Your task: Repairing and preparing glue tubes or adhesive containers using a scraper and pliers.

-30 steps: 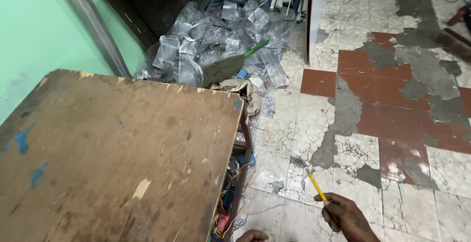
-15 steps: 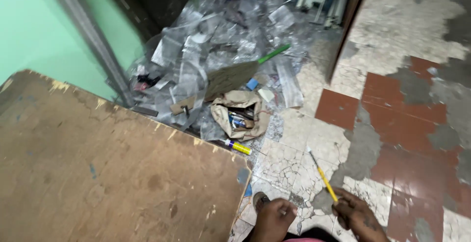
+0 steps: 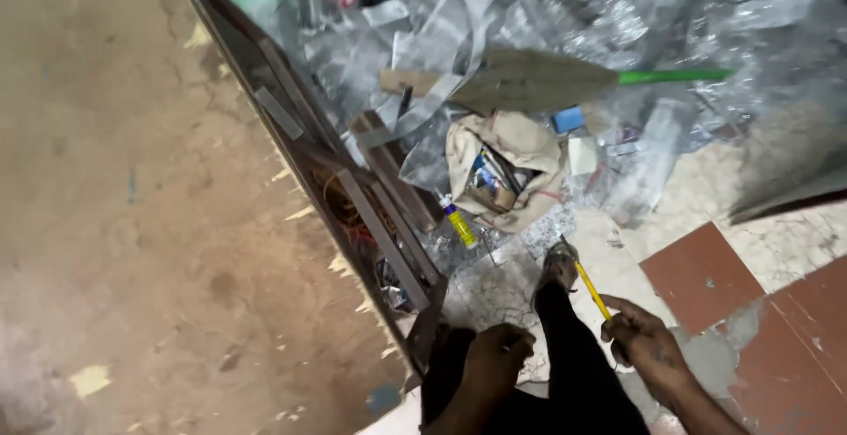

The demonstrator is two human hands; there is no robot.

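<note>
My right hand [image 3: 646, 344] is at the bottom right, closed on a thin yellow pencil [image 3: 590, 288] that points up and to the left. My left hand [image 3: 497, 357] is a closed fist at the bottom centre, just beside the corner of the plywood table top [image 3: 132, 223], with nothing visible in it. Between the two hands runs my leg in dark trousers [image 3: 578, 378], its foot [image 3: 558, 267] on the cracked floor.
The table's metal frame [image 3: 353, 206] runs diagonally, with wires under it. Beyond lie a heap of clear plastic scraps [image 3: 573, 20], a broom with a green handle [image 3: 670, 75], a beige cloth bag [image 3: 505, 166] and a yellow tube [image 3: 459, 221]. Red tiles [image 3: 701, 278] are at right.
The view has swung down and closer to the table's edge. My left hand has come up beside the table corner. My right hand still holds the pencil.
</note>
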